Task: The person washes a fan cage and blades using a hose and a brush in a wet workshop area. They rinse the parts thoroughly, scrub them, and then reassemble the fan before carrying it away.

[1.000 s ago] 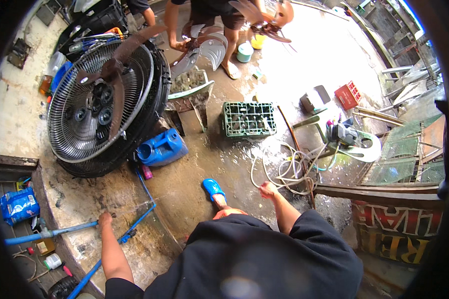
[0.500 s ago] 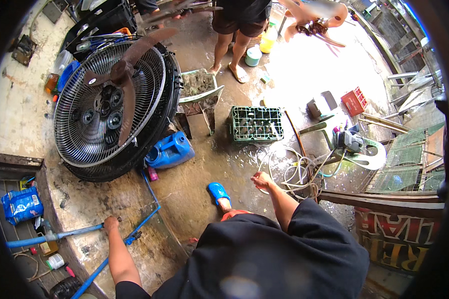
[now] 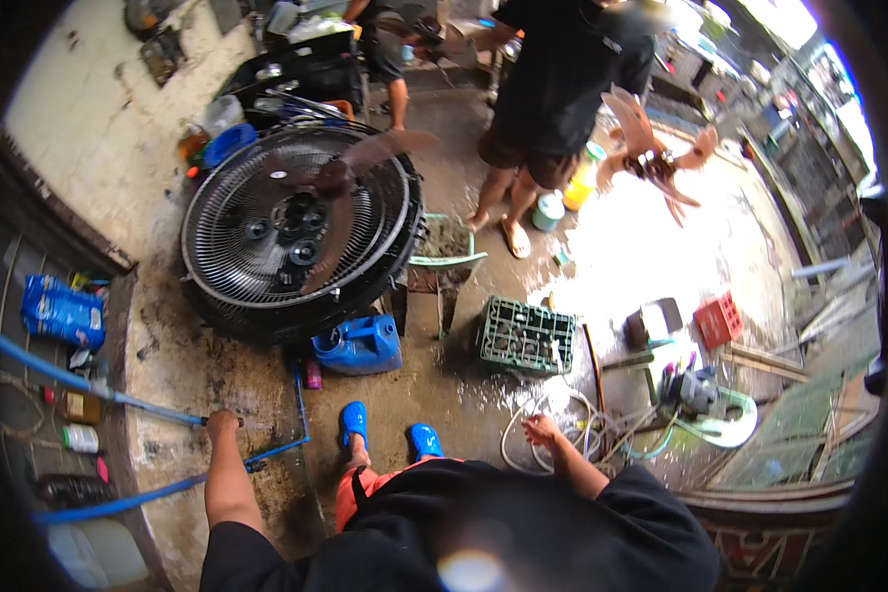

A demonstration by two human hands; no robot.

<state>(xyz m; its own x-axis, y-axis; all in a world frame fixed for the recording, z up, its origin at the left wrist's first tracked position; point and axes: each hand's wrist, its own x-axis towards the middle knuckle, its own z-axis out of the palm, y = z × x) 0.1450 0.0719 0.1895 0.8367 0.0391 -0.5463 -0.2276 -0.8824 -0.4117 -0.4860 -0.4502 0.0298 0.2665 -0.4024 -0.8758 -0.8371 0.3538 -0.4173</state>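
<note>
My left hand [image 3: 224,426] is closed around the end of a blue hose [image 3: 89,385] above the stained concrete ledge. A second blue pipe [image 3: 158,493] runs below it. My right hand [image 3: 541,431] hangs out to the right with loosely curled fingers and nothing visible in them, above a coiled pale hose [image 3: 587,434]. Ahead of my left hand, a stack of round black fan grilles [image 3: 252,257] lies on the ledge, with a brown three-bladed fan blade [image 3: 335,178] over it. A blue jug [image 3: 370,345] and a small pink bottle [image 3: 313,375] stand beside the stack.
A green bottle crate [image 3: 526,337] stands on the wet floor. Farther off are a person in black [image 3: 562,99], a second person's leg [image 3: 397,104], more brown fan blades [image 3: 651,163] and a red crate [image 3: 717,322]. A blue bag [image 3: 64,311] lies at left.
My view has shifted, and both my blue shoes now show. My left hand still grips the hose. The person in black shows more fully, and a second person's leg stands out at the back.
</note>
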